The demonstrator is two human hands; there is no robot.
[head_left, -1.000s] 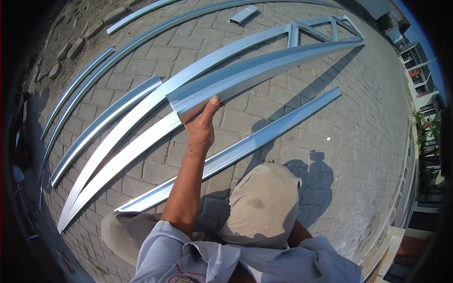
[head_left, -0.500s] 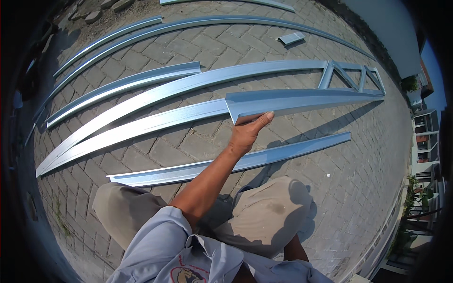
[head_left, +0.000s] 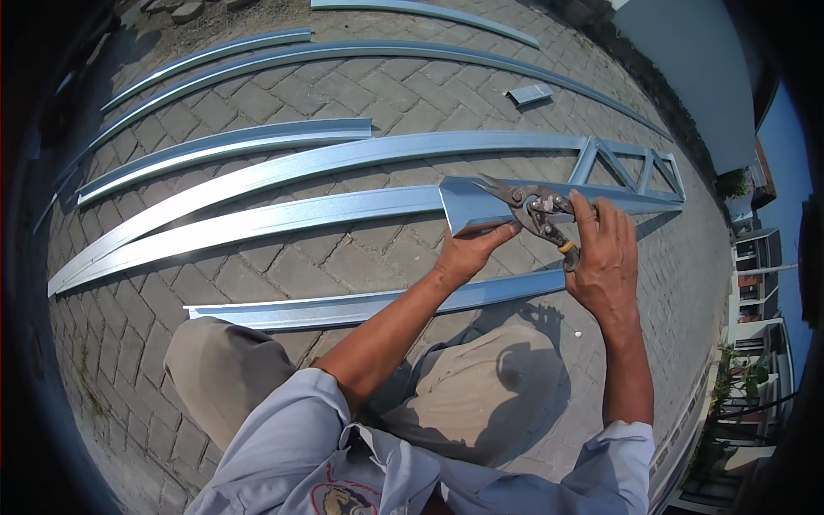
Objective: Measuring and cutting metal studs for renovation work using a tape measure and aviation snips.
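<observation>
My left hand (head_left: 468, 255) is closed round the lower edge of a silvery metal channel (head_left: 469, 204), near its cut end. My right hand (head_left: 606, 262) grips a pair of tin snips (head_left: 539, 209) by the handles. The jaws of the snips point left and lie over the channel's upper side, close to that end; whether they touch the metal I cannot tell. Behind the channel lies a long frame of metal profiles (head_left: 283, 172), with slanted braces (head_left: 584, 161) at its right end. The far part of the held channel is hidden behind the snips and my right hand.
Another metal channel (head_left: 300, 312) lies on the grey paving, just beyond my knees. Farther off are a shorter profile (head_left: 223, 153), several long ones and a short offcut (head_left: 530, 94). A pale wall (head_left: 687, 77) stands at the far right, stones (head_left: 187, 12) at the far left.
My right hand has come up from beside my right knee, bringing the tin snips to the channel's end. My left hand keeps hold of the channel, slightly farther right and lower in view.
</observation>
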